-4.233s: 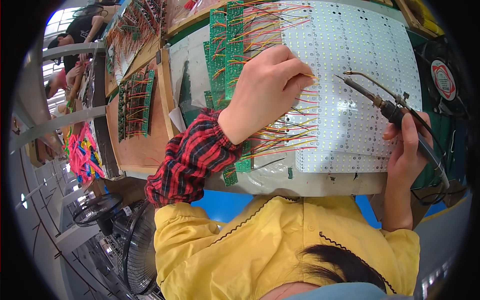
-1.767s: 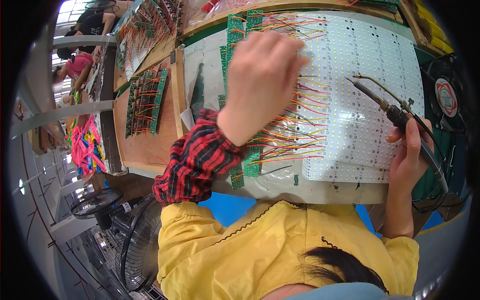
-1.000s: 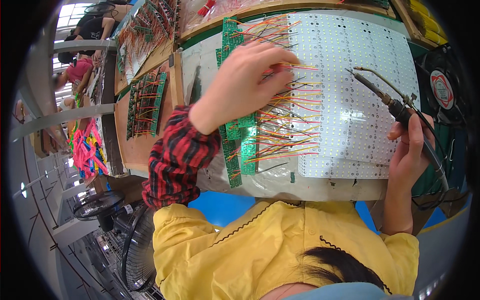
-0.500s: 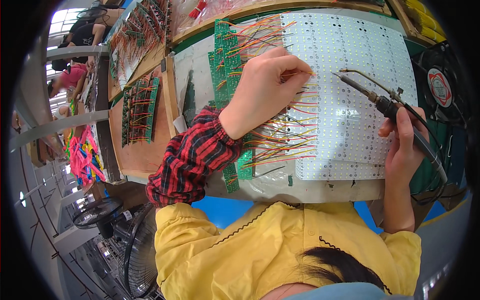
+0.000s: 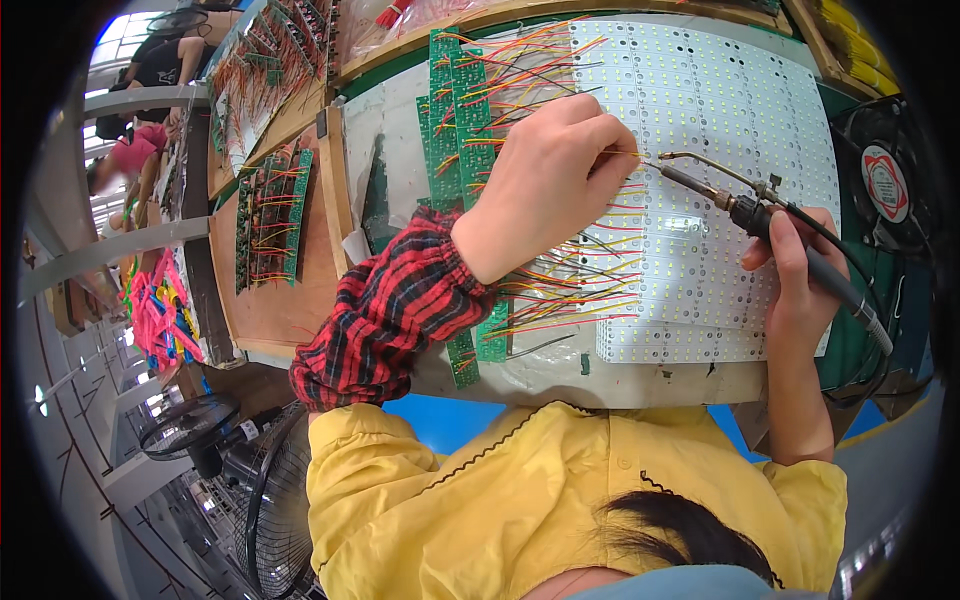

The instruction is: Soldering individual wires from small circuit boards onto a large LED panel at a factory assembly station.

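With fingertips pinched together, my left hand [image 5: 550,185] holds a thin wire at the left edge of the white LED panel [image 5: 720,250]. My right hand [image 5: 803,270] grips a soldering iron [image 5: 745,210] that has a thin metal tube fixed along it. The iron's tip points left and lies close to the pinched wire's end; whether they touch I cannot tell. Red, yellow and black wires [image 5: 570,290] run from green circuit boards [image 5: 472,120] on the left to the panel's edge. Part of the boards and wires is hidden under my left hand.
A small black fan [image 5: 885,180] stands right of the panel. Wooden trays hold wired boards [image 5: 275,215] at left and yellow bundles [image 5: 850,45] at far right. A cable [image 5: 850,260] trails from the iron. Another person [image 5: 140,155] is at the far left.
The soldering iron has moved left, bringing its tip to the wire end by my left fingers. My left hand has shifted slightly right, still pinching.
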`<state>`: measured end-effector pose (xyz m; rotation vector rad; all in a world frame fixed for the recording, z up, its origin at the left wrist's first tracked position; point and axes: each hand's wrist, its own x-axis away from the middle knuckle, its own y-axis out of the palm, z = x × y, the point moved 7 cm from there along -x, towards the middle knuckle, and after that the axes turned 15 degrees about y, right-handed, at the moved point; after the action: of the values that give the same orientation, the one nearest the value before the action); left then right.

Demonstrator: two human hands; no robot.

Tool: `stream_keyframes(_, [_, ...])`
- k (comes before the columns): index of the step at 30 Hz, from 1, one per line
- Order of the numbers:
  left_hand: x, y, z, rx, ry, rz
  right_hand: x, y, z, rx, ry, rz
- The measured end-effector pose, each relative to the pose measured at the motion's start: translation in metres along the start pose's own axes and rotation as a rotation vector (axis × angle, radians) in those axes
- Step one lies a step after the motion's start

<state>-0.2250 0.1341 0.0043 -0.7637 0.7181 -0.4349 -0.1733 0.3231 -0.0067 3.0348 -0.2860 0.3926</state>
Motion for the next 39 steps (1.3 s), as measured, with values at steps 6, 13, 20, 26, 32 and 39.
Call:
stream_keyframes(6, [0.000, -0.001, 0.005, -0.074, 0.059, 0.035, 0.001, 0.003, -0.002, 0.030, -0.009, -0.013])
stream_keyframes(13, [-0.003, -0.002, 0.010, -0.115, 0.100, 0.047, -0.003, -0.006, -0.008, -0.050, -0.037, 0.043])
stream_keyframes(20, [-0.002, -0.007, -0.002, 0.035, -0.065, 0.052, -0.006, -0.001, -0.007, -0.034, -0.022, 0.014])
stream_keyframes(26, [-0.003, -0.001, -0.006, 0.055, -0.086, 0.010, -0.006, 0.001, -0.006, -0.022, -0.033, 0.013])
stream_keyframes(32, [-0.002, 0.000, -0.004, -0.020, -0.056, 0.040, -0.005, 0.005, -0.005, 0.000, -0.018, -0.025])
stream_keyframes(39, [-0.003, 0.001, -0.002, -0.108, -0.011, 0.063, -0.005, 0.003, -0.005, 0.001, -0.012, -0.007])
